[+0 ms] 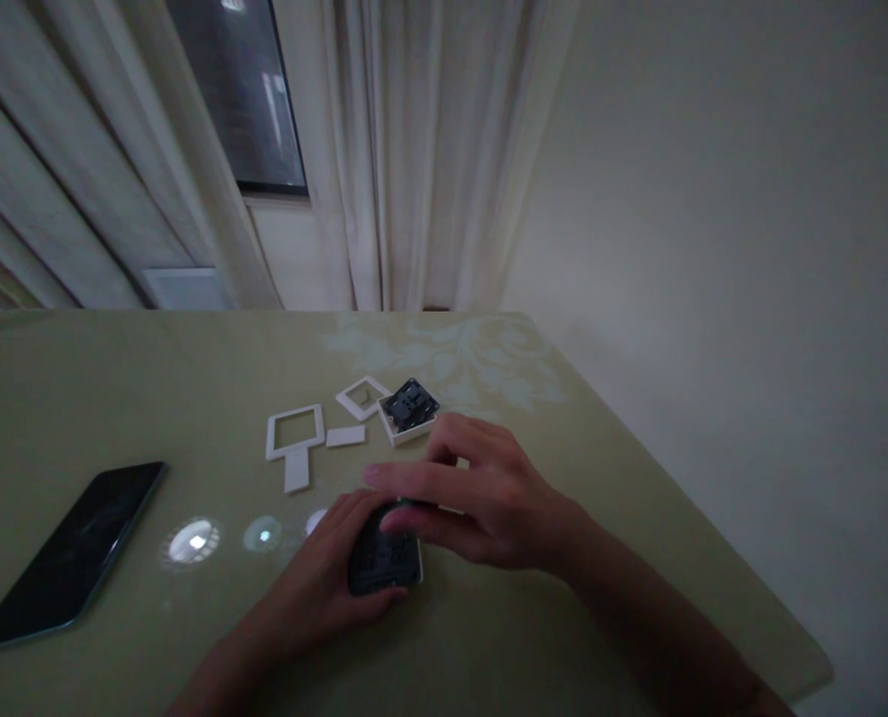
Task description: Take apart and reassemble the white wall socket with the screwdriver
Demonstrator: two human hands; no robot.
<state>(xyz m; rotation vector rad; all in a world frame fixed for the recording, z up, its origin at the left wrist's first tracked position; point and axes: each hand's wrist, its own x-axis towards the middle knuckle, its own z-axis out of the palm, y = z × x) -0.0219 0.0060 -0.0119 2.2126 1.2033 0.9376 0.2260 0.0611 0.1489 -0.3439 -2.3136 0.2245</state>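
Note:
A square wall switch (386, 558) with a dark inner face and a pale edge is low in the middle of the view. My left hand (325, 558) grips it from the left, thumb along the near edge and fingers along the far edge. Over its far side, my right hand (481, 488) has its thumb on the dark face and its index finger stretched across the far edge. Those fingers hide part of the switch. Just beyond my right hand sits a second switch, a dark module (412, 403) in a white housing (414, 432).
Two white square frames (296, 455) (348, 404) and two small white plates (297, 470) (345, 436) lie left of the second switch. A dark tablet-like device (71, 558) rests at the left. Light reflects off the glossy table (212, 388). Its right edge runs along the wall (713, 249).

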